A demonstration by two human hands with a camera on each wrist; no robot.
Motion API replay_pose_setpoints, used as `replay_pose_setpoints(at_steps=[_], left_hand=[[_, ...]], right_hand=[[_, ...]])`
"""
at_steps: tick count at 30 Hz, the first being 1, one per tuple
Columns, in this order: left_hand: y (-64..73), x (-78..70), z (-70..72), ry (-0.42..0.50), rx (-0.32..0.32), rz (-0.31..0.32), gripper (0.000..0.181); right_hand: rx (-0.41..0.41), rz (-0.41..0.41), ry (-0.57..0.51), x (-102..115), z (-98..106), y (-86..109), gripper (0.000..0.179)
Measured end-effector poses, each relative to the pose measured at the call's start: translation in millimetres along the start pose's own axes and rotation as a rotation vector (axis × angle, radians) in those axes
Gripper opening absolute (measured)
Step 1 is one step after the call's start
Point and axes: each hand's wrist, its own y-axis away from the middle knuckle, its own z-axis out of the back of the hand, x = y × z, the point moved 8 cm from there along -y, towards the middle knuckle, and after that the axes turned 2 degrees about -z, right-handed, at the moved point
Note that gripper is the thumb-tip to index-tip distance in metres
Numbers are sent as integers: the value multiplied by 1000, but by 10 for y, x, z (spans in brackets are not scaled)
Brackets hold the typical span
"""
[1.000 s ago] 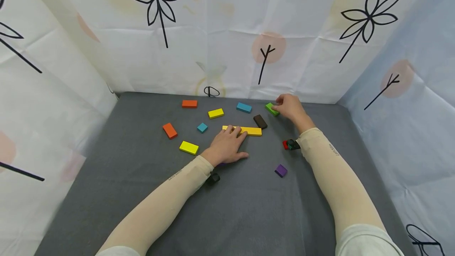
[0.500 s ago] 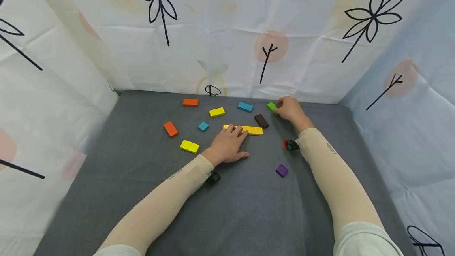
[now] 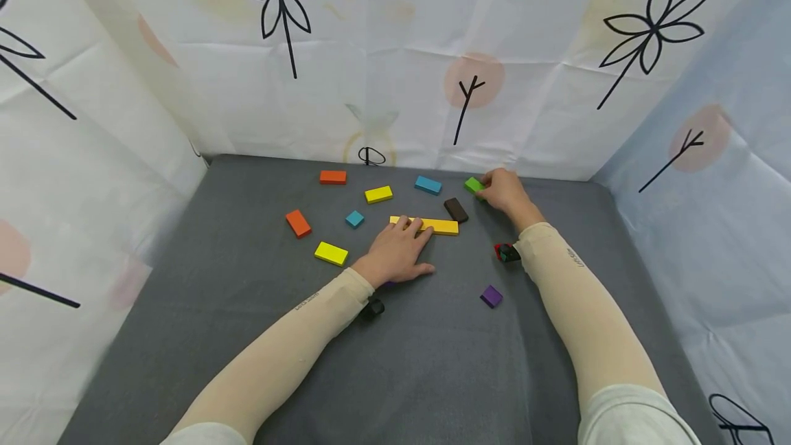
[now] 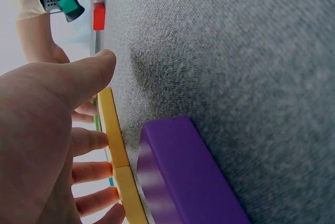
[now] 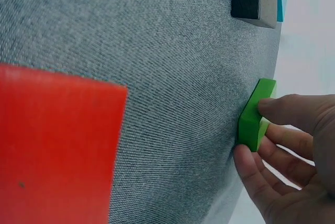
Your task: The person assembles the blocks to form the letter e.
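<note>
My left hand [image 3: 398, 253] lies with straight, spread fingers touching a row of two orange-yellow blocks [image 3: 441, 226], set end to end in the left wrist view. A purple block [image 4: 183, 171] lies on the cloth below that palm, mostly hidden from the head view. At the far right, my right hand [image 3: 507, 194] pinches a green block [image 5: 256, 116] between thumb and fingers; the block appears to rest on the cloth. Just left of it lies a dark brown block [image 3: 456, 209], by the right end of the orange-yellow row.
Around the hands on the grey cloth [image 3: 432, 376] lie orange blocks [image 3: 299, 223], yellow blocks [image 3: 331, 253], a blue block [image 3: 428, 185], a small teal block [image 3: 355, 219] and a purple block [image 3: 491, 296]. A red block [image 5: 52, 145] sits below the right wrist. Patterned fabric walls [image 3: 395, 53] surround the table.
The head view has shifted slightly. My right hand has moved a little toward me at the green block, covering more of it. My left hand stays on the orange-yellow row.
</note>
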Motion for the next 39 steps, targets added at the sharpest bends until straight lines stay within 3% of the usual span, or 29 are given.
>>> replay_pose_setpoints(at_steps=[10,22,39], left_hand=[[38,7,30,-5,-3,10,87],[33,8,13,-5,5,7,88],[27,-11,7,-13,3,13,87]], right_hand=[[14,88,25,232,-6,-1,42],[60,99,-5,367,-105,8,41],[95,135,41,547,-212,-64,40]])
